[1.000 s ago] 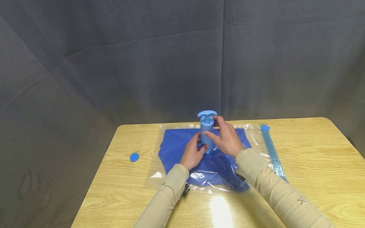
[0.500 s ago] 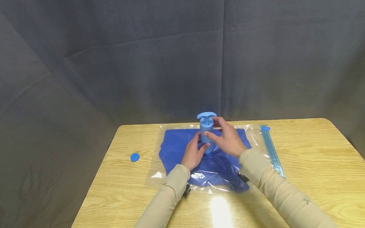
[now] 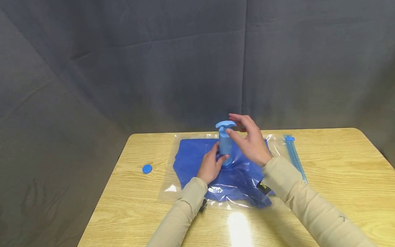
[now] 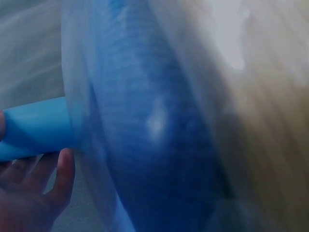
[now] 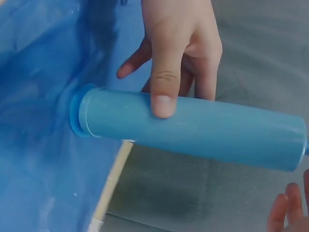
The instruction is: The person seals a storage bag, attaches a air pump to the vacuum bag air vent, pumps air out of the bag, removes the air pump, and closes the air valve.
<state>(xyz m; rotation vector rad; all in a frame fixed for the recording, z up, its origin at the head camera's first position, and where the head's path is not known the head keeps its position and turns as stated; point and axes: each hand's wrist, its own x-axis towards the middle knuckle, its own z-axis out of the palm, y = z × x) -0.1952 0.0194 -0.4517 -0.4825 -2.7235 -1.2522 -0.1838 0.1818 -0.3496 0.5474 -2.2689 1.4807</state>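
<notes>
A blue hand pump point(image 3: 225, 145) with a T-shaped handle stands upright on the clear vacuum storage bag point(image 3: 168, 188). Its lower end meets a round blue valve point(image 5: 79, 111) in the bag's plastic. My left hand point(image 3: 211, 166) grips the lower part of the pump's barrel, thumb on one side and fingers round the other, as the right wrist view shows. Beside the pump's top is my right hand point(image 3: 253, 144), its fingers spread and held apart from the barrel, near the handle point(image 3: 226, 124). Inside the bag lies folded blue cloth point(image 3: 191, 154).
A round blue cap point(image 3: 147, 168) lies on the wooden table point(image 3: 123, 206) to the left of the bag. The bag's zip edge with a blue slider point(image 3: 290, 138) runs along its right side. A dark grey curtain point(image 3: 154, 75) hangs behind the table.
My right hand has let go of the pump's upper barrel and risen beside the handle, fingers spreading. The left hand keeps its grip low on the barrel.
</notes>
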